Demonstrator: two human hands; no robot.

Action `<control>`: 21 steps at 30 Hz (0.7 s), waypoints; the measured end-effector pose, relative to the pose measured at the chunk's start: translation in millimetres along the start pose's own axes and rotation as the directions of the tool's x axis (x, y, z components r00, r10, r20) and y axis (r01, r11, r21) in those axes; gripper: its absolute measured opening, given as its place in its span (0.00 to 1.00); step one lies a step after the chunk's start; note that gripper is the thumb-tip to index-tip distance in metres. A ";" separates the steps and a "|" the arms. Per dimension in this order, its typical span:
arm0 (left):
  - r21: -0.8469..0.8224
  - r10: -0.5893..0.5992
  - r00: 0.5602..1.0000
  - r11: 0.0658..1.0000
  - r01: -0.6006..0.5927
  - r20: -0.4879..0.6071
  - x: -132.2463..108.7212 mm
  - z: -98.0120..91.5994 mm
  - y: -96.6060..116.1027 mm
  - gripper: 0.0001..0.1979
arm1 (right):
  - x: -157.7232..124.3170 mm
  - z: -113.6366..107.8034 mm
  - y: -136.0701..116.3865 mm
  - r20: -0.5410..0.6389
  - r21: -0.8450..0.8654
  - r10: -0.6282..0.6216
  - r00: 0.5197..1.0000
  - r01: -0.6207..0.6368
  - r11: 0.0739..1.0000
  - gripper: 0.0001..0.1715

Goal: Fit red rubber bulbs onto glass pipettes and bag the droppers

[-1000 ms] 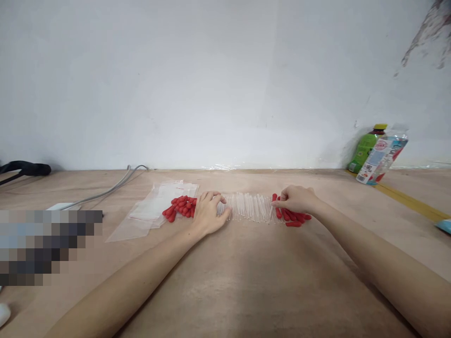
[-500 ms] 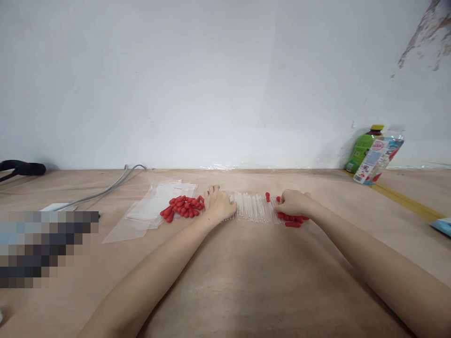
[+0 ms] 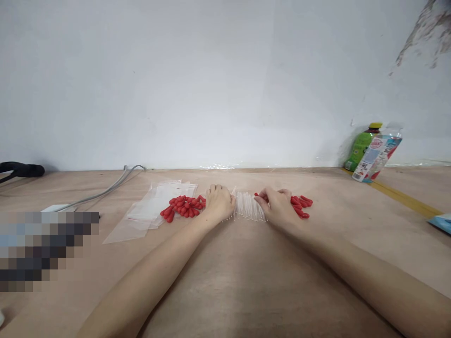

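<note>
My left hand (image 3: 220, 204) is closed at the left end of a row of slim clear tubes (image 3: 248, 206) lying side by side on the table. Beside its thumb one clear tube leans up at a slant, seemingly pinched there. My right hand (image 3: 280, 206) is over the row's right end, thumb and forefinger together, with a small red rubber bulb (image 3: 256, 194) at their tips. A pile of red rubber bulbs (image 3: 183, 206) lies left of my left hand. More red bulbs (image 3: 301, 204) lie behind my right hand, partly hidden.
Clear plastic bags (image 3: 141, 218) lie under and left of the bulb pile. A grey cable (image 3: 109, 188) runs at the back left. A green bottle (image 3: 361, 148) and a clear labelled bottle (image 3: 378, 157) stand against the wall at right. Yellow tape (image 3: 405, 197) crosses the table there.
My right hand has shifted left over the tubes, uncovering red bulbs behind it, and a red bulb now shows at its fingertips. A tube by my left thumb now stands tilted.
</note>
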State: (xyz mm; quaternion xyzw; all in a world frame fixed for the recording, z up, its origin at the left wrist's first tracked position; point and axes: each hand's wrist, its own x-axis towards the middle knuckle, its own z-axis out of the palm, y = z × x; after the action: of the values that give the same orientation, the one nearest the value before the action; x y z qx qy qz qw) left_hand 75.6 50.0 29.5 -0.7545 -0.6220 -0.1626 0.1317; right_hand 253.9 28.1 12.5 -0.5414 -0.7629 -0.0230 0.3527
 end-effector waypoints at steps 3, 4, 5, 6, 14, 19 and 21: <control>-0.083 0.199 0.971 0.974 -0.211 -0.135 -14.8 -2.9 -11.4 0.09 | -18.3 10.3 -3.8 -0.074 0.036 -0.161 0.984 0.164 0.986 0.09; -0.104 0.274 0.945 0.950 -0.295 -0.178 -20.8 -2.5 -16.6 0.08 | -23.2 12.2 -3.8 -0.086 0.029 -0.206 0.975 0.209 0.977 0.09; -0.114 0.345 0.914 0.921 -0.373 -0.212 -26.9 -1.4 -22.3 0.08 | -27.0 13.3 -3.5 -0.093 0.021 -0.244 0.965 0.247 0.969 0.09; -0.119 0.405 0.882 0.890 -0.441 -0.241 -32.9 0.2 -28.0 0.09 | -29.8 13.8 -3.0 -0.095 0.014 -0.275 0.957 0.277 0.961 0.10; -0.224 0.514 0.777 0.761 -0.609 -0.365 -54.8 13.2 -45.3 0.12 | -29.6 10.1 -5.1 -0.117 0.070 -0.377 0.919 0.386 0.920 0.10; -0.287 0.520 0.775 0.729 -0.622 -0.358 -56.4 14.2 -40.0 0.12 | -28.6 13.8 -4.9 -0.088 0.105 -0.430 0.898 0.438 0.893 0.09; -0.294 0.513 0.779 0.730 -0.617 -0.361 -56.9 14.6 -39.8 0.12 | -28.4 15.8 -4.3 -0.089 0.131 -0.446 0.891 0.454 0.881 0.09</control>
State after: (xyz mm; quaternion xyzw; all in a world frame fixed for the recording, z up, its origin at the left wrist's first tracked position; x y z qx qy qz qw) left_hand 27.8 12.6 -7.3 -0.8916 -0.2915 -0.3323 0.0982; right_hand 246.9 9.9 -13.9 -0.3211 -0.8570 -0.0628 0.3982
